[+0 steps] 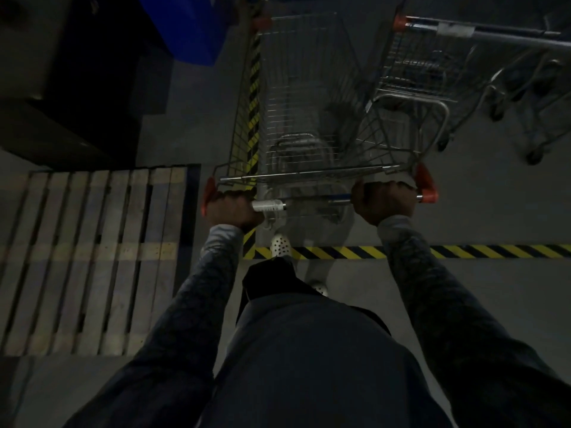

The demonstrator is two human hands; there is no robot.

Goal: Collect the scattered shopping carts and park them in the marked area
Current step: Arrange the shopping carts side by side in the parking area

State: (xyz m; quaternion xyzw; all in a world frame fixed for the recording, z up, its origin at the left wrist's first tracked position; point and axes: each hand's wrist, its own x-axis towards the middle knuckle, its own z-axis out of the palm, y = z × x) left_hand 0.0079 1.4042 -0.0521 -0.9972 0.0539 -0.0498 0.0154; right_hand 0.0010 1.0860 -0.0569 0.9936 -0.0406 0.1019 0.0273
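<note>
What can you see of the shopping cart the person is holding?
The shopping cart is a silver wire-mesh basket, seemingly metal, that looks empty and stands upright on the grey floor. Orange caps close the ends of its handle bar, which carries a white label. The left hand and right hand grip that bar near its ends. It stands beyond the yellow-black floor tape, beside a second cart.

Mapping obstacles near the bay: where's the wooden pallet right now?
Head view, lower left: the wooden pallet lies flat on the floor, just left of the shopping cart and the left hand gripping it.
</note>
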